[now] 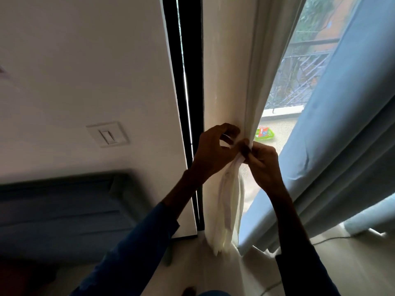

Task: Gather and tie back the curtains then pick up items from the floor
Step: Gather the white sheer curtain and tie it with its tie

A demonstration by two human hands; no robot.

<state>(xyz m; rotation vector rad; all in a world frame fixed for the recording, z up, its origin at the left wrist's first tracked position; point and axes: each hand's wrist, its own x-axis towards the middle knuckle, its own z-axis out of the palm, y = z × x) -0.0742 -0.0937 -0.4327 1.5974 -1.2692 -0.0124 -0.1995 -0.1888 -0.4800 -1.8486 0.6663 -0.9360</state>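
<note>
pinching the cream curtain point(229, 86) at its gathered waist, both grips are meeting just right of the middle of the frame. the left grip point(211, 152) is curling fingers and thumb round the bunched cloth from the left. the right grip point(265, 163) is clenching the same bunch from the right, and the two are touching at the gather. below them the curtain is hanging in a narrow tail toward the lower middle of the frame. a blue curtain point(342, 146) is draping down the right side. a dark window frame point(190, 82) is running just left of the cream cloth. a wall switch point(108, 134) is sitting at middle left. through the glass a green basket point(264, 134) is showing beside the right grip, with a railing point(299, 77) above it.
</note>
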